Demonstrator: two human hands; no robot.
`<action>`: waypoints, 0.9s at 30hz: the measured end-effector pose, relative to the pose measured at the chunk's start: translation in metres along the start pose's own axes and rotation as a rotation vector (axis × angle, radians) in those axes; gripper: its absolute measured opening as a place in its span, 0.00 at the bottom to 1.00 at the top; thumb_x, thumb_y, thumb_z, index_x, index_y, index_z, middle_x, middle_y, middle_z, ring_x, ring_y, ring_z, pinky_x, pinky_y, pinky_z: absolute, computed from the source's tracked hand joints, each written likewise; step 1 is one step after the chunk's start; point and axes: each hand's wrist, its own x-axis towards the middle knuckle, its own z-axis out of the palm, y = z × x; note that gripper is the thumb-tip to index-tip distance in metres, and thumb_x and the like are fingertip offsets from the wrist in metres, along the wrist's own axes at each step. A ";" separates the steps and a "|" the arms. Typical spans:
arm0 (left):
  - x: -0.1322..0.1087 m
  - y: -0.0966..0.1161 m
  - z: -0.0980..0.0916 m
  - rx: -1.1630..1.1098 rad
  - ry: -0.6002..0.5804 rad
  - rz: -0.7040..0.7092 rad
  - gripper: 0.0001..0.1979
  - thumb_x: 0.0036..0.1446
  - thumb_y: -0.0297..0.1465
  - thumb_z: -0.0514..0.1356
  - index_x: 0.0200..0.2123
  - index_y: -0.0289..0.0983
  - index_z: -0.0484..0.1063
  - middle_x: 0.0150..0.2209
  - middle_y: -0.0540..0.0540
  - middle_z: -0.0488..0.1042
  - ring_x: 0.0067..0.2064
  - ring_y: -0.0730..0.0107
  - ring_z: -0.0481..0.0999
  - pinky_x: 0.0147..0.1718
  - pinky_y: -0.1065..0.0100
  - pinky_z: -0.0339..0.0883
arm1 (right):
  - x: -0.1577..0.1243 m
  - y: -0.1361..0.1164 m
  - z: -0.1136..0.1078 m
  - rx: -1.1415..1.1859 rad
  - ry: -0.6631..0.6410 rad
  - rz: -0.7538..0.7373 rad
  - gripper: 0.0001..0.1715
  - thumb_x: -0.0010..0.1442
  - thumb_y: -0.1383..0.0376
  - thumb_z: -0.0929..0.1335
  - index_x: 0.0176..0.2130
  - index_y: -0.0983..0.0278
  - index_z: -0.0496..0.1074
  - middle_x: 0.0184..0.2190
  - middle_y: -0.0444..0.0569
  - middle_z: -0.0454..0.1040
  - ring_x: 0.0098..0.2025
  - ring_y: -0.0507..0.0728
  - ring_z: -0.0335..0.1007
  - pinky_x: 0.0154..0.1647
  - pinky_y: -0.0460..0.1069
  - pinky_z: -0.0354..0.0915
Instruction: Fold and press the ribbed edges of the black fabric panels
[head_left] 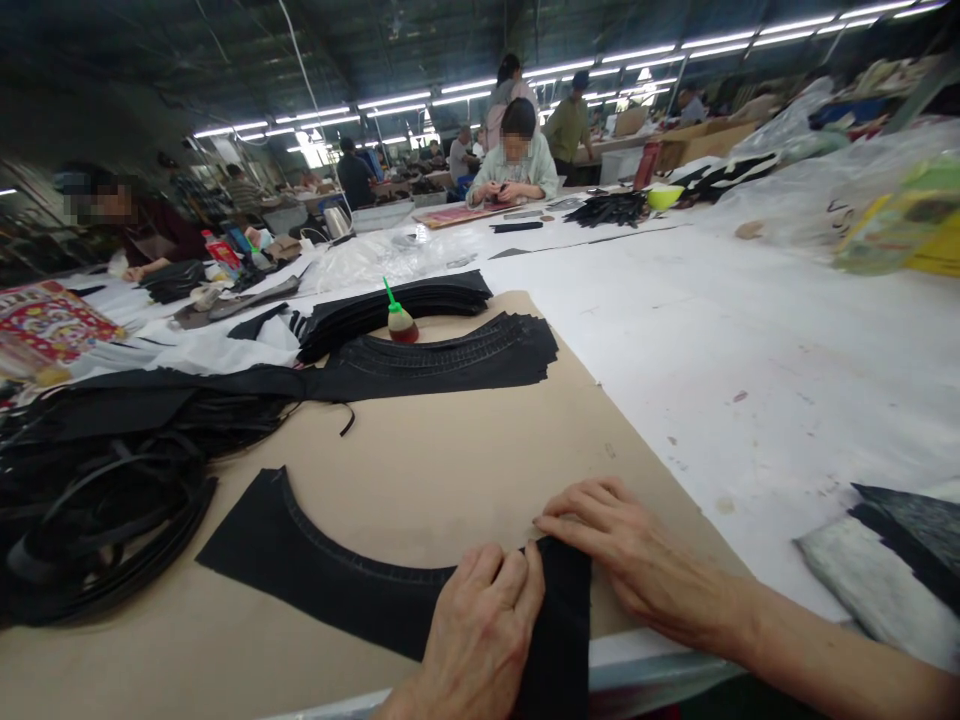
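A curved black fabric piece (360, 590) with a stitched line along its inner edge lies on the brown board, its near right end hanging over the table edge. My left hand (484, 625) is closed, fingertips pinching the curved edge right of the middle. Across the piece's upper right end rests my right hand (622, 545), fingers stretched out and pointing left, close to the left fingertips. What lies under its palm is hidden.
Behind are stacked black curved pieces (450, 360) and a glue bottle (403, 325) with a green nozzle. Coiled black strips (105, 520) lie at left on the brown board (420, 450). Grey-black cloth (885, 570) sits at right. Across the table a person (517, 160) works with both hands.
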 end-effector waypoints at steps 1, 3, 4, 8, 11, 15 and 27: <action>0.000 0.000 0.000 0.003 0.005 0.004 0.23 0.56 0.18 0.50 0.56 0.26 0.63 0.38 0.43 0.71 0.37 0.61 0.68 0.38 0.61 0.69 | -0.001 -0.005 0.003 -0.021 -0.007 0.017 0.28 0.52 0.77 0.59 0.51 0.64 0.69 0.45 0.53 0.71 0.47 0.60 0.64 0.51 0.58 0.58; -0.001 0.000 0.001 0.010 0.017 0.014 0.23 0.56 0.19 0.51 0.56 0.25 0.63 0.37 0.43 0.71 0.37 0.61 0.68 0.38 0.61 0.69 | -0.004 -0.012 0.011 -0.073 -0.001 0.039 0.29 0.51 0.77 0.60 0.51 0.64 0.70 0.46 0.53 0.72 0.48 0.60 0.64 0.54 0.59 0.57; -0.001 0.000 0.001 0.013 0.020 0.017 0.23 0.56 0.20 0.51 0.56 0.26 0.63 0.37 0.43 0.71 0.37 0.61 0.68 0.39 0.61 0.69 | -0.007 -0.015 0.016 -0.108 0.016 0.042 0.30 0.51 0.77 0.60 0.52 0.63 0.69 0.47 0.52 0.72 0.49 0.59 0.64 0.56 0.60 0.55; -0.002 -0.001 0.002 0.031 0.026 0.006 0.22 0.57 0.21 0.51 0.56 0.27 0.64 0.39 0.43 0.71 0.39 0.61 0.68 0.41 0.63 0.68 | -0.019 -0.019 0.031 -0.281 0.108 0.038 0.35 0.53 0.78 0.59 0.58 0.61 0.65 0.54 0.46 0.70 0.57 0.57 0.60 0.65 0.60 0.43; -0.003 -0.001 0.003 0.034 0.037 -0.004 0.23 0.57 0.21 0.52 0.56 0.28 0.64 0.39 0.43 0.71 0.40 0.61 0.68 0.42 0.63 0.67 | -0.027 -0.018 0.037 -0.368 0.159 0.059 0.35 0.53 0.78 0.59 0.58 0.59 0.65 0.56 0.43 0.70 0.59 0.56 0.58 0.66 0.60 0.40; -0.004 0.000 0.003 0.030 0.049 -0.007 0.23 0.57 0.21 0.52 0.57 0.28 0.64 0.39 0.44 0.72 0.40 0.61 0.69 0.43 0.63 0.67 | -0.038 -0.012 0.034 -0.449 0.177 0.103 0.36 0.52 0.80 0.57 0.57 0.60 0.67 0.55 0.44 0.70 0.60 0.57 0.58 0.65 0.62 0.43; -0.006 0.009 0.020 0.023 0.411 -0.079 0.14 0.63 0.24 0.49 0.45 0.27 0.72 0.33 0.45 0.74 0.33 0.66 0.73 0.31 0.68 0.69 | -0.046 0.015 0.079 -0.285 0.218 -0.084 0.34 0.60 0.67 0.61 0.65 0.52 0.56 0.59 0.42 0.67 0.56 0.59 0.66 0.57 0.56 0.60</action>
